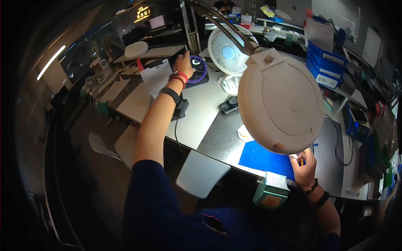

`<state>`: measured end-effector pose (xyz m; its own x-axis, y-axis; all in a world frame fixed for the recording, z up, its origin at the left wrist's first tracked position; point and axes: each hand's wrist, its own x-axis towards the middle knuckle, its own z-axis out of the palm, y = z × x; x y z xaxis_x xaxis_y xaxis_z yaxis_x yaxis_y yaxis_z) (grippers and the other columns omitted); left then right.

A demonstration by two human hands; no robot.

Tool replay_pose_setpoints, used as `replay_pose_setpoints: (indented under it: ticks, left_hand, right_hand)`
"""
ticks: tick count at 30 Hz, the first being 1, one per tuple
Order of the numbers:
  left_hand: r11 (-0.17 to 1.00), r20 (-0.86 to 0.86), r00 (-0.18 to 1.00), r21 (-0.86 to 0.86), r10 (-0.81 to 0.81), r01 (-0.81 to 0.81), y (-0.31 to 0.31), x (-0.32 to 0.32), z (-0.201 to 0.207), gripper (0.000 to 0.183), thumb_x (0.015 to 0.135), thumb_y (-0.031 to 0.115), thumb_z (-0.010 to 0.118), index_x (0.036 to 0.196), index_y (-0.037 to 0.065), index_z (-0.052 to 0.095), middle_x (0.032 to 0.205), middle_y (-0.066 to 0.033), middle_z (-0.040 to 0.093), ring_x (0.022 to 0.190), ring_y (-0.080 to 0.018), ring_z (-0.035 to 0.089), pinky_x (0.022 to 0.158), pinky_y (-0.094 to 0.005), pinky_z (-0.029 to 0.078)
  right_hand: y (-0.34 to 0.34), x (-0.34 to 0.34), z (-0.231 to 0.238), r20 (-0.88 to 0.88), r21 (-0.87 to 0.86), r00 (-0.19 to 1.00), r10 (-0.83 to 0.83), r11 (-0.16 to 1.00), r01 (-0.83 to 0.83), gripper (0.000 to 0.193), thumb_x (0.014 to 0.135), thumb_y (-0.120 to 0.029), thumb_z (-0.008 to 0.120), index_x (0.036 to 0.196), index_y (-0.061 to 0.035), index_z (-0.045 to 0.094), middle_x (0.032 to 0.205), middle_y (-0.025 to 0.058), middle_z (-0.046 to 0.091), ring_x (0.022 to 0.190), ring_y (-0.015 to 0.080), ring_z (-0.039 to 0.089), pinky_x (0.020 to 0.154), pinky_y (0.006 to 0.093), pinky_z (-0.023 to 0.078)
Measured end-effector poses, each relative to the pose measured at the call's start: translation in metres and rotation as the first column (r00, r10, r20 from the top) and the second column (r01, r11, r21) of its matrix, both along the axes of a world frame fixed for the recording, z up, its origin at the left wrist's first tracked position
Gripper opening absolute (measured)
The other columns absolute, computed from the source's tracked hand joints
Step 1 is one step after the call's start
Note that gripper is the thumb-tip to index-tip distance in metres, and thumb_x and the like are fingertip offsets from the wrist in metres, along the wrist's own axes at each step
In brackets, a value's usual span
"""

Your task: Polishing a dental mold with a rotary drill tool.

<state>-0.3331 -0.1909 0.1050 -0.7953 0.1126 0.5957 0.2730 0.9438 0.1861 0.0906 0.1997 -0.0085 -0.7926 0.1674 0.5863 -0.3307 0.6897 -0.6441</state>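
My left hand (183, 65) is stretched far out, its fingers closed beside a round black device with a purple rim (201, 69). A thin pale tip shows above the fingers; what they hold is too small to name. My right hand (305, 169) is closed at the right end of a blue mat (266, 160), pinching something small with a yellow part (302, 161). The large round head of a magnifier lamp (280, 100) hides part of these fingers and of the mat. At the mat's upper left sits a small pale round object (245, 134).
A white fan (228, 51) stands behind the lamp. Blue stacked bins (325, 67) rise at the far right. A green box with a bear face (271, 193) hangs at the table's front edge. A grey chair (202, 173) is near my left side. Papers (157, 77) lie beside my left forearm.
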Motion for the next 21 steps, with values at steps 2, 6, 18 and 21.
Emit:
replay_pose_setpoints:
  ticks: [2, 6, 18, 21]
  left_hand:
    - [0.989, 0.093, 0.989, -0.105, 0.115, -0.106, 0.006, -0.003, 0.000, 0.105, 0.063, 0.015, 0.093, 0.150, 0.016, 0.035, 0.138, -0.0231, 0.048, 0.126, -0.0420, 0.052, 0.103, -0.0460, 0.049]
    - [0.969, 0.150, 0.979, -0.222, 0.140, -0.105, 0.007, -0.010, 0.007, 0.116, 0.061, 0.017, 0.095, 0.154, 0.025, 0.027, 0.147, -0.0189, 0.039, 0.132, -0.0407, 0.047, 0.103, -0.0494, 0.049]
    - [0.950, 0.172, 0.976, -0.303, 0.132, -0.075, 0.017, -0.013, -0.010, 0.108, 0.059, 0.010, 0.093, 0.148, 0.025, 0.035, 0.142, -0.0152, 0.042, 0.126, -0.0435, 0.049, 0.101, -0.0515, 0.050]
    - [0.955, 0.113, 0.984, -0.278, 0.137, -0.101, 0.017, -0.016, -0.014, 0.105, 0.057, 0.009, 0.094, 0.144, 0.029, 0.040, 0.137, -0.0120, 0.045, 0.122, -0.0415, 0.051, 0.097, -0.0478, 0.054]
  right_hand:
    - [0.005, 0.004, -0.001, 0.006, -0.014, 1.000, -0.016, 1.000, 0.016, 0.029, 0.077, 0.003, 0.074, 0.101, -0.0022, 0.059, 0.073, 0.0065, 0.054, 0.063, 0.0191, 0.055, 0.060, 0.0308, 0.044]
    - [0.007, 0.005, -0.001, 0.001, -0.028, 1.000, 0.003, 1.000, -0.003, 0.033, 0.075, 0.004, 0.074, 0.104, -0.0018, 0.059, 0.074, 0.0071, 0.055, 0.065, 0.0200, 0.057, 0.063, 0.0307, 0.046]
    - [0.003, 0.011, 0.010, -0.021, 0.040, 0.996, 0.091, 0.995, -0.090, 0.036, 0.074, 0.006, 0.075, 0.105, -0.0015, 0.058, 0.082, 0.0085, 0.060, 0.065, 0.0182, 0.058, 0.063, 0.0292, 0.047]
    - [0.004, 0.009, 0.008, -0.058, 0.052, 0.994, 0.091, 0.995, -0.088, 0.036, 0.075, 0.005, 0.076, 0.106, -0.0011, 0.058, 0.081, 0.0084, 0.059, 0.064, 0.0176, 0.058, 0.062, 0.0282, 0.047]
